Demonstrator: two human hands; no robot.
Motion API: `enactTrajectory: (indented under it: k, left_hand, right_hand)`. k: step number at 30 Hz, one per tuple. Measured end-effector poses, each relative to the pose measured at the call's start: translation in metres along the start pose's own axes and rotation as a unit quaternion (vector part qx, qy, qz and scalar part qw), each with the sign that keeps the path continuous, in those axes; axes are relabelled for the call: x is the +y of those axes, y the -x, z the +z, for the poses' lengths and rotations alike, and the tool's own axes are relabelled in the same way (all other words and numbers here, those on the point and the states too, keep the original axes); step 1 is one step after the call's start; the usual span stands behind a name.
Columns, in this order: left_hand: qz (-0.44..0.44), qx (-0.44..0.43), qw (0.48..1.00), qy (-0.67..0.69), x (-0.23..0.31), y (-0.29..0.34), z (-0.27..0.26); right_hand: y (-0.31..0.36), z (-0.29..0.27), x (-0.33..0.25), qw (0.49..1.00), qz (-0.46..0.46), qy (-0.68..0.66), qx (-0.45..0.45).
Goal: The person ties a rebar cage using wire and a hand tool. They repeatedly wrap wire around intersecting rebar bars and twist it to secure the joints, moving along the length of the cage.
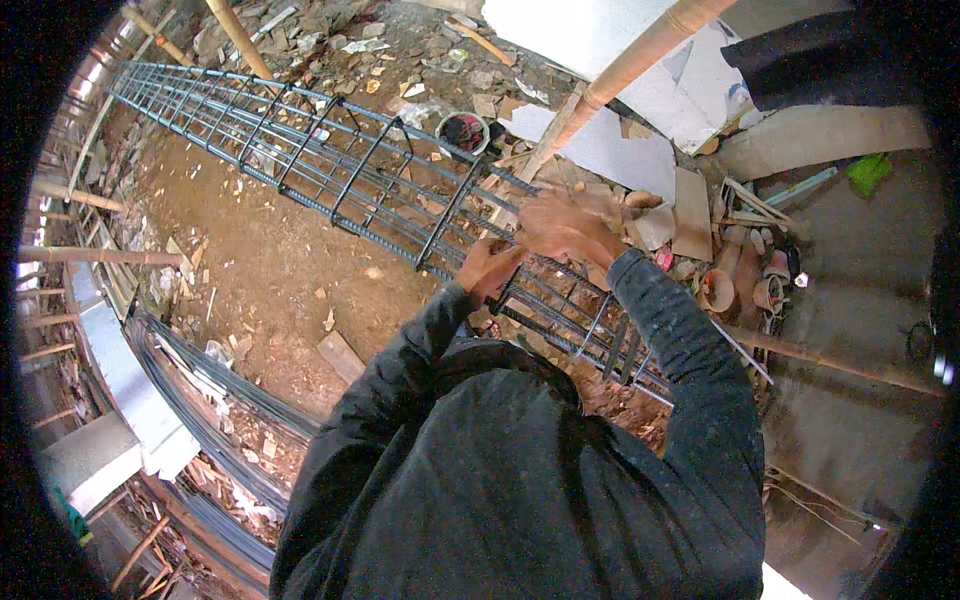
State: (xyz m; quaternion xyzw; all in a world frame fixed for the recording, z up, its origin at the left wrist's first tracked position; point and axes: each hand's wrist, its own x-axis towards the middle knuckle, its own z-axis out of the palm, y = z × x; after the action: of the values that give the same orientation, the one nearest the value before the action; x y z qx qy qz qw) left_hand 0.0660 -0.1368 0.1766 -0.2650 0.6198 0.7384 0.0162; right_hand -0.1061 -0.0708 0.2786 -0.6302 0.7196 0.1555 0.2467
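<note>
A long rebar cage [345, 165] of dark steel bars and square stirrups runs from the far left down to the near right, in front of my body. My left hand [487, 270] is closed at the cage, its fingers bent around a stirrup [505, 292] beside the long bars. Just right of it, my right hand [568, 226] lies over the cage's far top bar, close to the left fingertips. Motion smears its fingers, so whatever they hold does not show. Several stirrups sit close together at the near right end [620, 350].
A bamboo pole [630, 75] slants past the cage's far side. Beyond the cage stands a bucket [463, 133] with dark contents. Bundled steel bars [215, 385] lie at the lower left. Wood scraps and rubble litter the dirt ground [260, 260]. Footwear and pots [745, 275] are at right.
</note>
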Motion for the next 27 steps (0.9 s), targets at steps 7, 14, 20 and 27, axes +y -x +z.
enactTrajectory:
  k: [7,14,20,27]
  left_hand:
    - [0.0,-0.062,0.998,-0.023,0.001,0.0,-0.007]
    - [-0.019,-0.135,0.991,-0.017,-0.008,-0.005,-0.017]
    - [0.118,-0.175,0.962,-0.176,0.0,-0.001,-0.026]
    - [-0.146,-0.187,0.963,0.126,-0.009,-0.013,-0.026]
  right_hand:
    - [0.029,0.015,0.004,0.916,0.027,-0.306,0.258]
    - [0.085,0.061,-0.017,0.908,-0.062,-0.182,0.371]
    - [0.082,0.079,-0.019,0.912,-0.101,-0.097,0.385]
    - [0.08,0.079,-0.013,0.924,-0.141,-0.099,0.34]
